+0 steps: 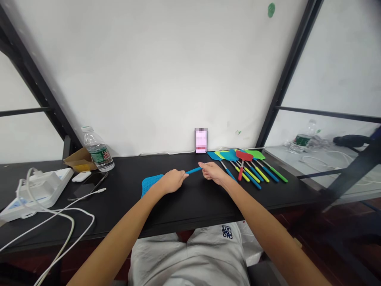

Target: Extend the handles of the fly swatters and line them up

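Observation:
A blue fly swatter (151,183) is held in both hands above the black table, its perforated head toward the left. My left hand (173,180) is closed around it between the head and the handle, covering the shaft. The blue handle shows between the two hands. At the handle's right end, my right hand (210,171) pinches it with thumb and fingers. To the right lies a fanned group of several fly swatters in blue, yellow, green and red, with a red swatter (244,156) on top.
A phone (201,141) stands lit against the wall. On the left are a water bottle (99,151), a cardboard box (80,160), a white earbud case (81,176), a dark phone (88,185), a power strip (56,190) and loose white cables (73,222). Black frame posts flank the table (190,210).

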`<state>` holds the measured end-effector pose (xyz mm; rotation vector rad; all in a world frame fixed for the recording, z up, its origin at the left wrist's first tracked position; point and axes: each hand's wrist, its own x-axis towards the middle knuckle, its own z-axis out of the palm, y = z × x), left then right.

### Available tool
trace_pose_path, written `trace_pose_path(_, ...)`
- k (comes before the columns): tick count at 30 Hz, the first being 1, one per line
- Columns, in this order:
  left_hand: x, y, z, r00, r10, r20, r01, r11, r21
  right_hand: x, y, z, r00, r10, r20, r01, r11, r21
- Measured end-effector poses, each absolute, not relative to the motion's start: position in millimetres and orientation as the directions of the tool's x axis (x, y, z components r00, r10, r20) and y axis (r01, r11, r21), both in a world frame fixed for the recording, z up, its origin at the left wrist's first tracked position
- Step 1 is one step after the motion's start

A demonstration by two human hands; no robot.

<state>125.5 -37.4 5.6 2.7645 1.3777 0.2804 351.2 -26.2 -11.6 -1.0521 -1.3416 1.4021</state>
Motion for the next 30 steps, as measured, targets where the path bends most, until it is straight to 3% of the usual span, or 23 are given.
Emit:
trace_pose_path(11, 118.6, -33.9, 9.8, 0.64, 0.756, 0.139, 0.689, -0.644, 0.332, 350.7, -25.4, -12.3, -0.322, 0.928, 0.186, -0.031, 0.186, -0.982)
trace_pose_path(18, 112.4, -31.2, 15.3, 0.661, 0.747, 0.07, 0.646, -0.615, 0.452, 357.2, -31.3, -3.1, -0.361, 0.856, 0.371, 0.27, 0.476, -0.837)
trace_pose_path(22, 110.5, -31.4, 17.3, 0.675, 0.736, 0.052, 0.63, -0.612, 0.477, 360.7, -35.5, 3.2, -0.372, 0.824, 0.428, 0.376, 0.555, -0.742)
trace_pose_path(26, 111.5, -33.0, 15.7, 0.658, 0.75, 0.07, 0.637, -0.603, 0.481, 357.7, -37.5, 2.1, -0.337, 0.834, 0.436, 0.394, 0.546, -0.739)
trace_pose_path(30, 113.5, -36.2, 15.2, 0.649, 0.757, 0.076, 0.649, -0.603, 0.464, 351.1, -34.4, -7.7, -0.268, 0.925, 0.271, 0.292, 0.346, -0.892)
